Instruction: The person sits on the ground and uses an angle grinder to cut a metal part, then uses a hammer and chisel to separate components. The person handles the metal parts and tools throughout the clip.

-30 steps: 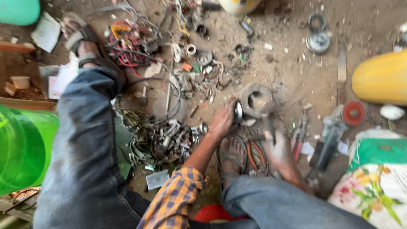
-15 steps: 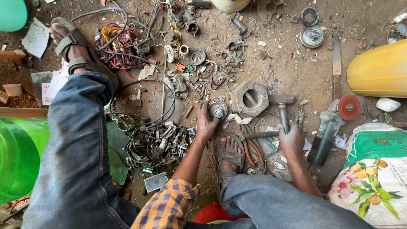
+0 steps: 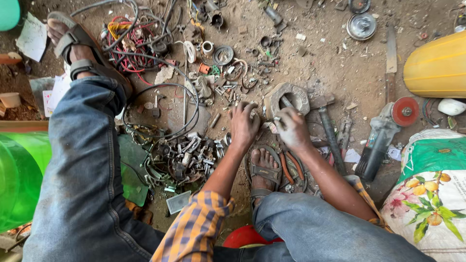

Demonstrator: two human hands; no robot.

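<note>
Grey metal, a big hexagonal nut (image 3: 290, 97) lies on the dirt floor (image 3: 335, 68) just beyond both hands. Left hand (image 3: 243, 125) is curled over a small part I cannot make out, while right hand (image 3: 292, 128) grips a thin tool (image 3: 285, 103) poking into the nut. Right of them lie a hammer (image 3: 329, 131) and an angle grinder (image 3: 383, 136).
</note>
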